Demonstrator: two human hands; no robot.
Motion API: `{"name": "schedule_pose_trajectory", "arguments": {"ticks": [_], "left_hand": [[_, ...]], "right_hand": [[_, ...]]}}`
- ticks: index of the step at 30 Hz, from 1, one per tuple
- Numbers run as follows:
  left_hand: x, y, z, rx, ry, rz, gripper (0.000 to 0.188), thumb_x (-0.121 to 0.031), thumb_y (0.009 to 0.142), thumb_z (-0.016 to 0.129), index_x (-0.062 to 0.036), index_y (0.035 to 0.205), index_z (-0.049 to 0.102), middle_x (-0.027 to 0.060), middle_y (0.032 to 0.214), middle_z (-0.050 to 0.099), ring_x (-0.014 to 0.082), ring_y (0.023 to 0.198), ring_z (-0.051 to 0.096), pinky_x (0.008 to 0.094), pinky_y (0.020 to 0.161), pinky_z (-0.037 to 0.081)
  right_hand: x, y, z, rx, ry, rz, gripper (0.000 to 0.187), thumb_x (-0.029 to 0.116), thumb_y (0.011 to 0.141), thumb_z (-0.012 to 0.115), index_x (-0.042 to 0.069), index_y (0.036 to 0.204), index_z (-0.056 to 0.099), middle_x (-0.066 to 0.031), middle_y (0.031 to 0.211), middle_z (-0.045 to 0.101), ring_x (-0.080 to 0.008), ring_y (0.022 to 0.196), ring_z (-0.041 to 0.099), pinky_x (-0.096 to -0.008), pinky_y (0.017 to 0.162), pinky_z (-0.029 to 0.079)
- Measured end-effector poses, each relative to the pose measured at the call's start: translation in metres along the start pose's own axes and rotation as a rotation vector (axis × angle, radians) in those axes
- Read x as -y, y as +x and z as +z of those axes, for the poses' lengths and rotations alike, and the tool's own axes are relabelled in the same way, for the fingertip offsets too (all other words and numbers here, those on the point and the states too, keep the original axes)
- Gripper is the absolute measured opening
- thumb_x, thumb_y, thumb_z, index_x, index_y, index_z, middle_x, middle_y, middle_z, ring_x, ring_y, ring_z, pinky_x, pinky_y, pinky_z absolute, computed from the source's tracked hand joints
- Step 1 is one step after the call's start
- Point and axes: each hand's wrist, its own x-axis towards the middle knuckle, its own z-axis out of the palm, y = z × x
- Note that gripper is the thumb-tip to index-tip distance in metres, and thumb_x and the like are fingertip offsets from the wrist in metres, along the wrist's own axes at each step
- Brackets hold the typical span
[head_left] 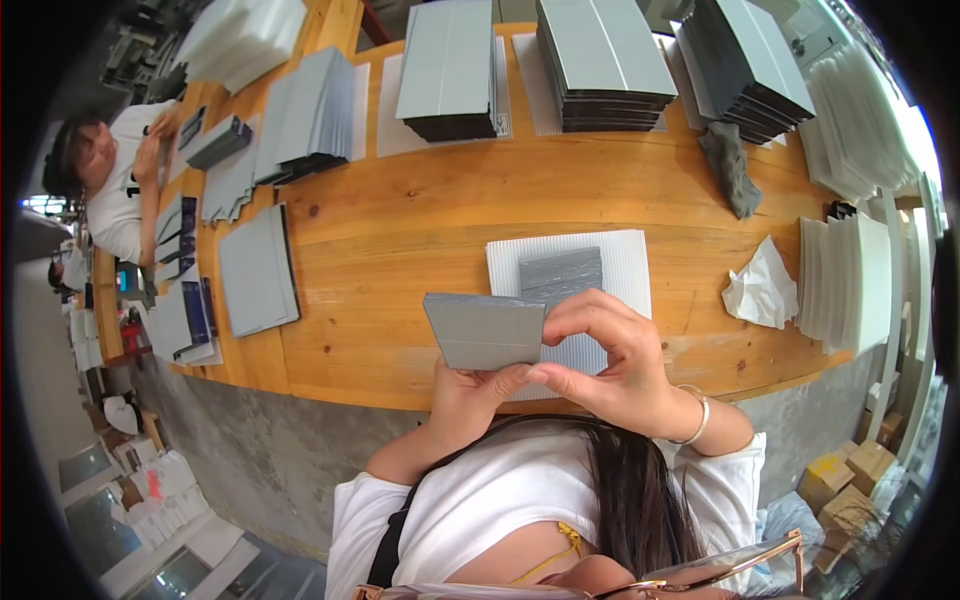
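In front of my chest I hold a grey flat rectangular block (484,332) tilted up, its broad face toward me and a thin pale line across it. My left hand (462,392) is closed on it from below, the fingers partly hidden behind it. At its right edge, my right hand (620,365) grips with curled fingers and thumb. Beyond the hands, a dark grey block wrapped in shiny film (560,272) lies on a white corrugated sheet (630,252), partly covered by my right hand.
Tall stacks of grey panels (610,50) line the table's far side. A grey cloth (730,170) and crumpled white paper (762,285) lie on the right near white sheets (845,280). Grey pieces (258,270) lie on the left, where another person (125,180) sits at the table.
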Motion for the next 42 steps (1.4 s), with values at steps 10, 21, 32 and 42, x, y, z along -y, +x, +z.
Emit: {"name": "schedule_pose_trajectory", "arguments": {"ticks": [10,21,32,42], "left_hand": [[0.014,-0.016,0.003,0.003,0.021,0.164,0.022,-0.004,0.094,0.072,-0.0002,0.115,0.068,0.0049,0.111,0.071,0.0106,0.099,0.065,0.0254,0.083,0.053],[0.016,-0.025,0.007,-0.096,0.008,0.195,0.025,-0.001,0.093,0.072,0.0015,0.118,0.067,0.0065,0.11,0.071,0.0105,0.096,0.066,0.025,0.083,0.053],[0.006,-0.012,0.005,-0.095,0.027,0.077,0.02,0.0,0.091,0.073,0.0012,0.111,0.07,0.0068,0.106,0.072,0.0114,0.095,0.067,0.0269,0.081,0.055],[0.014,-0.005,0.002,-0.089,-0.093,0.006,0.019,-0.004,0.092,0.074,-0.0007,0.11,0.07,0.0068,0.105,0.073,0.0135,0.093,0.068,0.0298,0.08,0.058]], "right_hand": [[0.007,-0.022,0.012,-0.092,-0.075,-0.155,0.022,0.004,0.079,0.083,0.0,0.096,0.071,-0.0122,0.093,0.071,-0.0232,0.086,0.069,-0.0325,0.076,0.056],[-0.012,-0.04,0.024,-0.11,0.069,-0.056,0.017,0.001,0.083,0.079,-0.002,0.097,0.071,-0.012,0.094,0.072,-0.0218,0.084,0.069,-0.0308,0.074,0.055],[-0.019,-0.039,0.025,-0.069,0.493,0.224,0.018,0.002,0.092,0.073,-0.005,0.106,0.066,-0.0066,0.1,0.069,-0.0133,0.095,0.065,-0.0283,0.089,0.054],[-0.027,-0.039,0.019,-0.04,0.538,0.338,0.018,0.001,0.092,0.073,-0.005,0.107,0.065,-0.006,0.1,0.069,-0.0119,0.094,0.065,-0.0271,0.087,0.055]]}}
